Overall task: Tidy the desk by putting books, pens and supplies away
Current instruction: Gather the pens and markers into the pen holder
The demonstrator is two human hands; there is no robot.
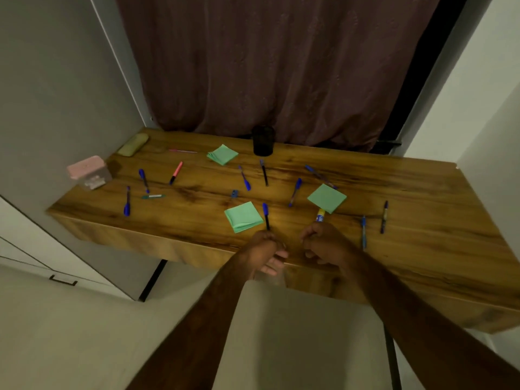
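wooden desk (422, 198) stands against a dark maroon curtain (267, 66), strewn with pens and green note pads. the left hand (266, 250) curls its fingers round the lower end of a blue-capped pen (266, 216), which runs just beside the near green pad (243, 216). the right hand (323, 243) is closed round a yellow-and-blue stick (320, 215), whose tip pokes out near the right green pad (326, 197). a black pen cup (263, 140) sits at the back edge, well apart from both hands. a pink box (88, 171) stands at the left end.
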